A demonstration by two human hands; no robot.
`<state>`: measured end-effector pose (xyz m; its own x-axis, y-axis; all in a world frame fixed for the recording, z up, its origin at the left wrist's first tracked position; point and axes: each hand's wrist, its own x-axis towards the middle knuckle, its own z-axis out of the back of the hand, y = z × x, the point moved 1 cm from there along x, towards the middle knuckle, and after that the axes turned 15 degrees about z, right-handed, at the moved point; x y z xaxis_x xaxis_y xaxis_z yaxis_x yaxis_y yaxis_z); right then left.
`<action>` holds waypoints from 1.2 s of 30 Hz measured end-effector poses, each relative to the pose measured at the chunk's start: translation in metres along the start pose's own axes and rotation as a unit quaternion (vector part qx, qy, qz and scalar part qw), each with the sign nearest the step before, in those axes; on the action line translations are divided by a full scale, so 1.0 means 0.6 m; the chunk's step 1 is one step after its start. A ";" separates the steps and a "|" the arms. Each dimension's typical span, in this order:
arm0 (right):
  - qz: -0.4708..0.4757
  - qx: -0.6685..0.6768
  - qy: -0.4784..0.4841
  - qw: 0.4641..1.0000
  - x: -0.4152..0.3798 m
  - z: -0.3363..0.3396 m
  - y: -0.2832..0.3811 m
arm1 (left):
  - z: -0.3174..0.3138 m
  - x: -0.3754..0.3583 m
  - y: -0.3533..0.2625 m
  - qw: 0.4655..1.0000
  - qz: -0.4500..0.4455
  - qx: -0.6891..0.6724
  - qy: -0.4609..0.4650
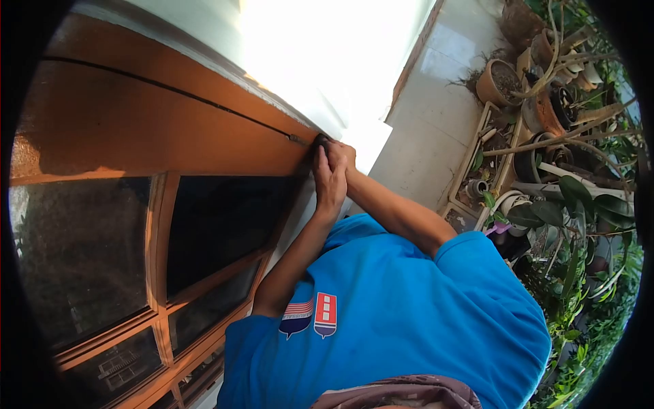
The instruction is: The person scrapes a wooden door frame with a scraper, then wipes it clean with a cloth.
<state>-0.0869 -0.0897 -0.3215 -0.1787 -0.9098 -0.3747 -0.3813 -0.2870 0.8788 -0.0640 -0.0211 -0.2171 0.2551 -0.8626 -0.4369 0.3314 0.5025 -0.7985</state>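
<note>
My left hand (330, 183) and my right hand (343, 154) meet at the edge of an orange-brown wooden frame with glass panes (225, 133). The right hand's fingers curl around a small dark object (321, 140) at the frame's edge; what it is, I cannot make out. Against the right hand lie the left hand's fingers, close together and partly hiding the grip. A thin dark rod or line (170, 88) runs along the wood and ends in a small fitting (296, 138) just short of my hands.
Dark glass panes (225, 225) fill the frame on the left. A bright white wall (313, 54) stands beyond my hands. To the right are a pale tiled floor (426, 129), clay pots (499, 83), a long planter (477, 160) and leafy plants (575, 300).
</note>
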 end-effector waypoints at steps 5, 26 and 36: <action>0.300 0.013 0.003 0.954 -0.088 -0.029 0.130 | 0.039 -0.095 -0.081 0.984 -0.166 -0.010 -0.063; 0.296 0.017 0.000 0.955 -0.099 -0.038 0.123 | 0.033 -0.043 -0.005 0.997 -0.058 -0.045 -0.005; 0.317 0.018 0.042 0.947 -0.144 -0.054 0.238 | 0.064 -0.079 -0.065 0.995 -0.100 -0.017 -0.025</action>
<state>-0.0967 -0.0620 -0.1540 -0.3095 -0.9169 0.2520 -0.2530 0.3349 0.9077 -0.0544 0.0024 -0.1493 0.2315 -0.9407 -0.2479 0.3500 0.3183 -0.8810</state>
